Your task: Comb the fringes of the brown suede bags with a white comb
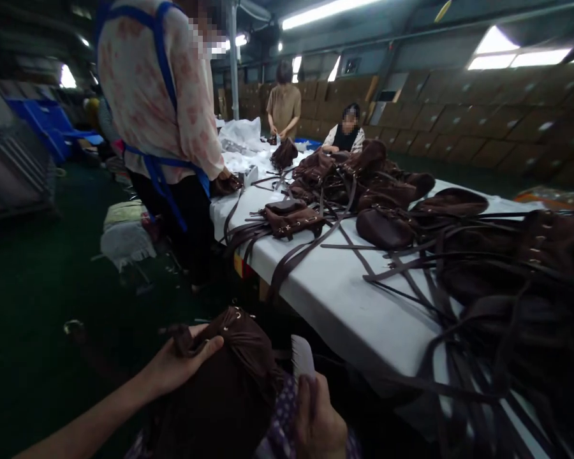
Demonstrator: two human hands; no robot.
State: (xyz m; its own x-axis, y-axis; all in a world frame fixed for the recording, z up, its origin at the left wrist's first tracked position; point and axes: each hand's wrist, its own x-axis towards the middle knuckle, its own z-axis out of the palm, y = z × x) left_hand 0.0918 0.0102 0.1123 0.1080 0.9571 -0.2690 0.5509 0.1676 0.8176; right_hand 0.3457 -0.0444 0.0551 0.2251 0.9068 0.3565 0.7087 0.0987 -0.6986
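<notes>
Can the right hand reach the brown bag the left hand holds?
Probably yes: the right hand is near the brown bag, with only dotted cloth between, though that hand holds a white piece.

Left hand (pixel 191 363) at 7 o'clock grips, its bare forearm (pixel 110 405) aimed toward 2 o'clock; right hand (pixel 320 417) at 6 o'clock, curled closed.
</notes>
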